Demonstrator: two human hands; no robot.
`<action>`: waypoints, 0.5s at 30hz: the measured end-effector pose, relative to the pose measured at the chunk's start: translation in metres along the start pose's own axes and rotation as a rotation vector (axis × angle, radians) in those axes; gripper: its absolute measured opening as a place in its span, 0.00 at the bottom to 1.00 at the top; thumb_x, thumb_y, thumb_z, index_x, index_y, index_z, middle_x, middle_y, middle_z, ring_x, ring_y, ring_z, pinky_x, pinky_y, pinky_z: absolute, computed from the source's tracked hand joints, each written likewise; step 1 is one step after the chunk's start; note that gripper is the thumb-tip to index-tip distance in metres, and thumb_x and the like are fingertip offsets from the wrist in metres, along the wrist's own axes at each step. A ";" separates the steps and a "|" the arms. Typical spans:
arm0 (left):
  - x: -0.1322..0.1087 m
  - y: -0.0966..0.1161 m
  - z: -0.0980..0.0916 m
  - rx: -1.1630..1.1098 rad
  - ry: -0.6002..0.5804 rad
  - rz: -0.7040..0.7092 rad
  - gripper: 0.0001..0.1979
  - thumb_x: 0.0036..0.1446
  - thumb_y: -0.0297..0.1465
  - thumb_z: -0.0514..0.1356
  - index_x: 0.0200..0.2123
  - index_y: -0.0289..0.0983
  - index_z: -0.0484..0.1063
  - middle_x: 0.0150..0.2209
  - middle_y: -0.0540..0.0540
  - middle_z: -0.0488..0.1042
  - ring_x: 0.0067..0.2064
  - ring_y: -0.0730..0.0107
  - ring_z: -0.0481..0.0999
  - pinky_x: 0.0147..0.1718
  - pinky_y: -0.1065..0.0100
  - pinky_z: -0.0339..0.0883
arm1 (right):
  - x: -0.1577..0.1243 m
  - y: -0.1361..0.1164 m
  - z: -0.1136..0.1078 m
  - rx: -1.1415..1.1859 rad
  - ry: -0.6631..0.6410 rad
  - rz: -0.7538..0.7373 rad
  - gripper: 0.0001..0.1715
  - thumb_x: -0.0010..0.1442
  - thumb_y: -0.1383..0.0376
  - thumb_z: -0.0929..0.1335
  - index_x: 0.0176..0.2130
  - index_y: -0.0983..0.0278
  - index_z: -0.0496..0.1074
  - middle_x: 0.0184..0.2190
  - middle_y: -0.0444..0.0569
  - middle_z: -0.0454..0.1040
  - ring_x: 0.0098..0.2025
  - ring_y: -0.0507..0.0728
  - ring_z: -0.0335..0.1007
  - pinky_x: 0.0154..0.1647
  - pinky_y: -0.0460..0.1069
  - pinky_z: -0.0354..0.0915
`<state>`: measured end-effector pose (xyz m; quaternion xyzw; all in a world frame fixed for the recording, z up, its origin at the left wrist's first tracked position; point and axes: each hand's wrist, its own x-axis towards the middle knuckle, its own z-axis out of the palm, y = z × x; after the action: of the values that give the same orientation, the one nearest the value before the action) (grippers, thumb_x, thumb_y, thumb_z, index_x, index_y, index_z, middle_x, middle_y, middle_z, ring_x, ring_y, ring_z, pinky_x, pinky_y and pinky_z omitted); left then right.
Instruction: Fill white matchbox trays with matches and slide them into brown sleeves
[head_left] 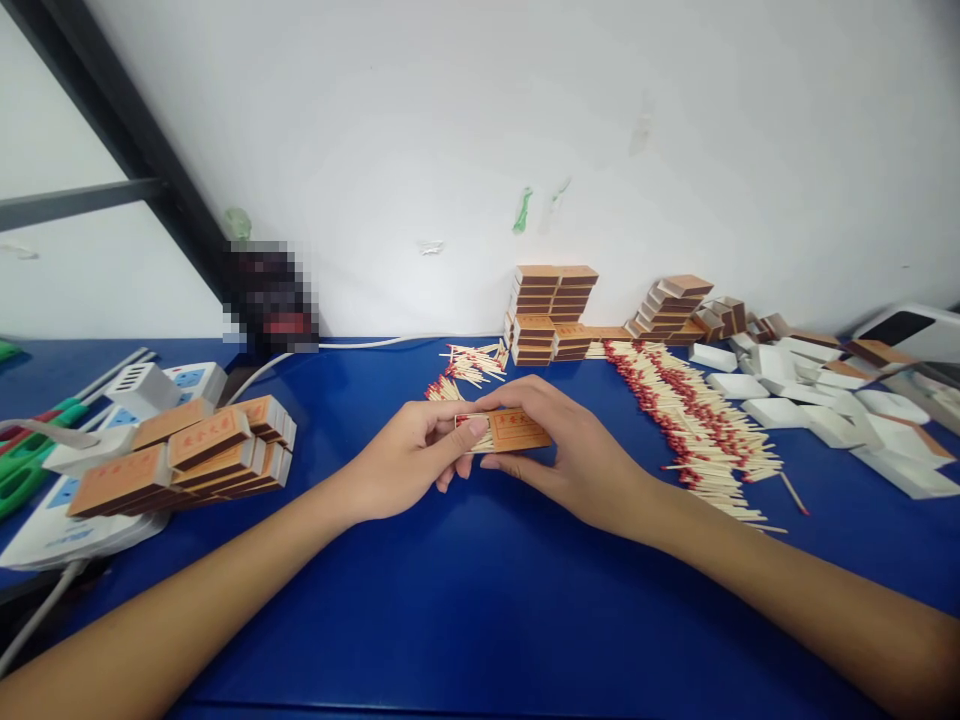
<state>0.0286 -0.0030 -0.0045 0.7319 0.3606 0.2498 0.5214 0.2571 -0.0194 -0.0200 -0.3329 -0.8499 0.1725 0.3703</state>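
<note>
A matchbox [521,430] is held between both hands above the middle of the blue table. Its tray is partly out of the orange-brown sleeve toward the left, and matches show inside. My left hand [409,455] grips the tray end, its thumb lying over the matches. Around the sleeve from the right curls my right hand [577,455], fingers along the far edge and thumb at the near edge. Just beyond the hands lies a small heap of matches [474,364]. To the right spreads a long band of red-headed matches [686,430].
Stacked matchboxes [555,310] stand against the wall, with a leaning stack [671,305] beside them. White trays [817,390] are piled at right. At left, bundled matchboxes [195,450] rest on power strips [82,525] near green-handled scissors [34,465]. A white cable [360,345] runs along the back.
</note>
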 end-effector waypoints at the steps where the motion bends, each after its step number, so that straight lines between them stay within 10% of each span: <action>1: 0.000 0.000 0.001 -0.004 -0.003 0.002 0.23 0.72 0.49 0.56 0.44 0.34 0.76 0.27 0.52 0.72 0.24 0.77 0.70 0.25 0.74 0.66 | 0.000 -0.001 0.000 -0.004 -0.004 0.001 0.23 0.67 0.64 0.74 0.59 0.56 0.70 0.54 0.52 0.76 0.56 0.61 0.75 0.60 0.58 0.72; 5: 0.001 -0.001 0.006 -0.055 -0.009 0.009 0.24 0.72 0.50 0.55 0.53 0.35 0.75 0.29 0.52 0.73 0.25 0.77 0.70 0.26 0.73 0.67 | 0.000 -0.002 0.000 -0.009 -0.008 -0.006 0.24 0.68 0.64 0.73 0.60 0.56 0.69 0.55 0.52 0.75 0.57 0.61 0.74 0.60 0.58 0.72; 15: 0.005 0.001 -0.003 -0.195 0.056 -0.056 0.25 0.68 0.52 0.61 0.35 0.33 0.74 0.32 0.44 0.80 0.25 0.75 0.73 0.27 0.71 0.70 | 0.001 0.007 -0.005 -0.053 0.082 -0.011 0.23 0.67 0.62 0.74 0.58 0.56 0.68 0.54 0.54 0.76 0.56 0.63 0.75 0.58 0.61 0.73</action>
<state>0.0299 0.0020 -0.0025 0.6601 0.3694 0.2895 0.5865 0.2634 -0.0134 -0.0205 -0.3446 -0.8401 0.1339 0.3969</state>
